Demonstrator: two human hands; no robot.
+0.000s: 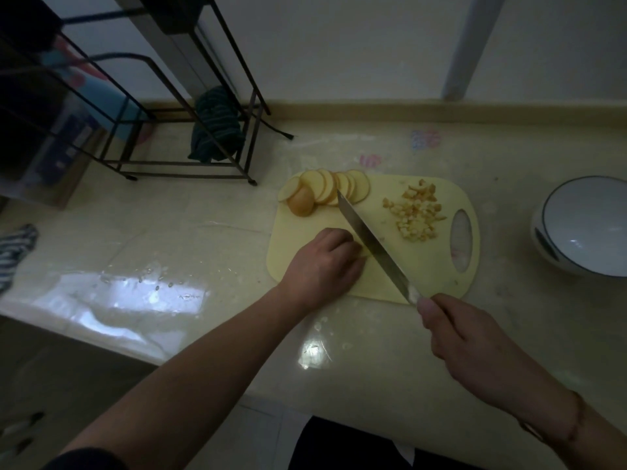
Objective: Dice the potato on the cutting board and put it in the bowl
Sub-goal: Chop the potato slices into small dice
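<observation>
A pale yellow cutting board (437, 266) lies on the counter. Round potato slices (330, 189) fan along its far left corner, and a heap of diced potato (417, 212) sits near the board's handle hole. My left hand (322, 262) rests with curled fingers on a bit of potato at the board's near left, mostly hiding it. My right hand (475, 344) grips the handle of a long knife (369, 242), whose blade slants across the board right beside my left fingers. A white bowl (576, 195) with a dark rim stands to the right of the board.
A black wire rack (183, 130) stands at the back left with a dark striped cloth (217, 127) hanging in it. Another striped cloth (13, 252) lies at the left edge. The counter is wet and shiny in front of the board. The wall runs behind.
</observation>
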